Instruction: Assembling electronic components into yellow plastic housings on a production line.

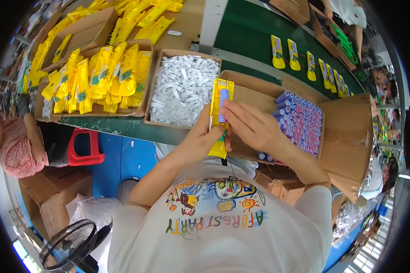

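Note:
My left hand (202,137) is closed round the side of a long yellow plastic casing (219,149), held upright in front of my chest. Inside the casing lies a purple cylindrical battery cell (223,96), with a small green circuit board below it, partly covered by my thumb. My right hand (256,127) has its fingertips pinched against the cell's side, at the casing's right edge. A thin dark wire hangs from the casing's lower end. Further right, a cardboard box (366,136) holds many purple cells (300,120) packed in rows.
Left of the casing stands a box of small white plastic pieces (182,86). Beyond it, a box holds yellow casings with green boards (102,77). More casings (292,54) line the green belt (246,34). A red stool (86,148), a seated person and a fan (70,243) are at left.

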Motion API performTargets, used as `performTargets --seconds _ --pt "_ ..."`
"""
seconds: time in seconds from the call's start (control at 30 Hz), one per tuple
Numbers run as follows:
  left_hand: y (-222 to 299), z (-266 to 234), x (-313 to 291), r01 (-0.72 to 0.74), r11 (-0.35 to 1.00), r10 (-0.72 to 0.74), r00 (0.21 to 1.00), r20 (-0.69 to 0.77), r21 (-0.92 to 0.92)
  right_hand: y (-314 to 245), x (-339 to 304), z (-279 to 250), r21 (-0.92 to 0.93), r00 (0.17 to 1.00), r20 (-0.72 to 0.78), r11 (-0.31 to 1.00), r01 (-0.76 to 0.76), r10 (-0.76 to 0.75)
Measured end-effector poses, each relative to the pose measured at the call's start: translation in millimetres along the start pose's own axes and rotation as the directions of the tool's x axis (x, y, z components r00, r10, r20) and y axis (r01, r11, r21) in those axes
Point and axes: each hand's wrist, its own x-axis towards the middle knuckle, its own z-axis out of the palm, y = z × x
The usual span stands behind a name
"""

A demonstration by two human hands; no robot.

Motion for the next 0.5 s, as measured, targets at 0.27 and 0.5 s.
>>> performTargets --seconds 0.27,0.5 --pt "18 -53 -21 -0.116 0.993 0.11 0.935 -0.336 0.003 42 62 81 0.482 0.986 -0.095 0.873 -0.077 0.139" --pt "21 -62 -36 -0.287 0.943 0.175 0.858 -0.482 -0.17 75 87 108 0.094 0.988 0.152 0.994 -0.047 0.033"
